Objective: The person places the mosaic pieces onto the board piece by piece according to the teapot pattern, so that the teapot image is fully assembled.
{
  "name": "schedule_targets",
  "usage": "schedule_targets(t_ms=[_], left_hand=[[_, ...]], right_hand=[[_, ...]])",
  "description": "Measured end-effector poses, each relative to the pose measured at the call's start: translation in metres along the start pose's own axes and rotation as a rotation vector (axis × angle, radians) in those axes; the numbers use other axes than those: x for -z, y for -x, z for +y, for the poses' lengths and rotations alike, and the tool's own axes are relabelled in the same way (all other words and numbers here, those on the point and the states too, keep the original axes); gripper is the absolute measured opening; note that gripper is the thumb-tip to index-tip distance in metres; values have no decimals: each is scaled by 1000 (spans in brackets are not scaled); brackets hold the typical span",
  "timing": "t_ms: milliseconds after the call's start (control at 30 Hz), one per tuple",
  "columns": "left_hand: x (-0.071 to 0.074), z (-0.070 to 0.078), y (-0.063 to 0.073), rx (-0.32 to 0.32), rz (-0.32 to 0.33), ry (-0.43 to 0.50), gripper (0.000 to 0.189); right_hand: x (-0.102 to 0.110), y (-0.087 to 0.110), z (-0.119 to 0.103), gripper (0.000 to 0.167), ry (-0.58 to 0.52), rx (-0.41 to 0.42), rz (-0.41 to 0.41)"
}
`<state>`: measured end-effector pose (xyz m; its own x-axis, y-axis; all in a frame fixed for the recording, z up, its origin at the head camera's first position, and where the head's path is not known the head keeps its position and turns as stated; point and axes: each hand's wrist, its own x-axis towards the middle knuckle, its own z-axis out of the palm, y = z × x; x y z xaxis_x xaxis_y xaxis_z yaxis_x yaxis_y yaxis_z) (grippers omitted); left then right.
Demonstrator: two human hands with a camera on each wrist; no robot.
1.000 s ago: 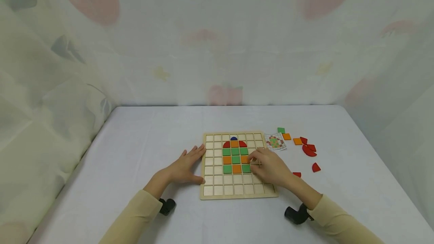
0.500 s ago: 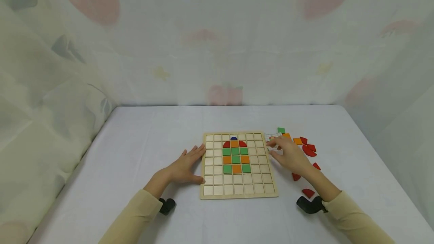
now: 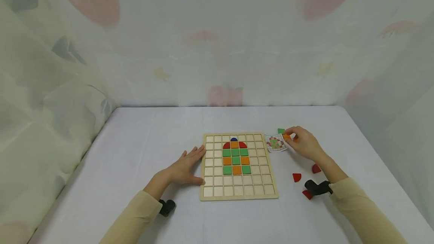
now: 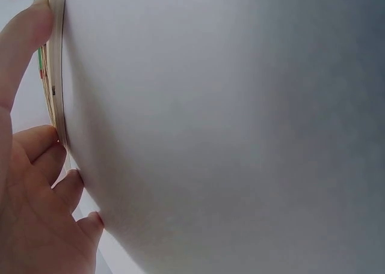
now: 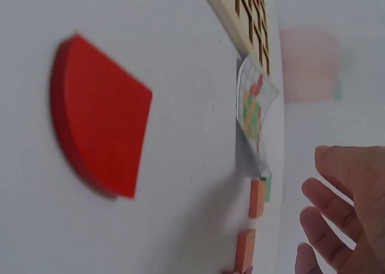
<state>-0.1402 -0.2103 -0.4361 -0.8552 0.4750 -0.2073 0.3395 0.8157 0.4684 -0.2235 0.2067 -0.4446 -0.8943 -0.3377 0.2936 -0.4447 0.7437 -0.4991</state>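
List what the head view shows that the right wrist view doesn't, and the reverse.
Only the head view: the left hand resting at the left edge of the gridded board, and the green tiles laid on that board.

Only the right wrist view: the thick rounded side of a loose red piece, seen up close.

Both: part or all of the board, the patterned card beside it, the right hand, loose red pieces and a loose orange tile.

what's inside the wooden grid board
The grid board holds a blue piece, two red pieces, six green squares and four orange squares. What lies beneath them is covered and cannot be seen.
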Motion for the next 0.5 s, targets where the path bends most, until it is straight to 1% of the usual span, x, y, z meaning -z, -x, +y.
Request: schedule_targets(t_ms=[300, 500], left_hand=[[1, 0, 1, 1, 3, 0, 101], [-1, 0, 1, 5, 5, -4, 102]], right_hand=[[-2, -8, 22, 31, -14, -95, -112], [-6, -10, 32, 32, -25, -98, -132]])
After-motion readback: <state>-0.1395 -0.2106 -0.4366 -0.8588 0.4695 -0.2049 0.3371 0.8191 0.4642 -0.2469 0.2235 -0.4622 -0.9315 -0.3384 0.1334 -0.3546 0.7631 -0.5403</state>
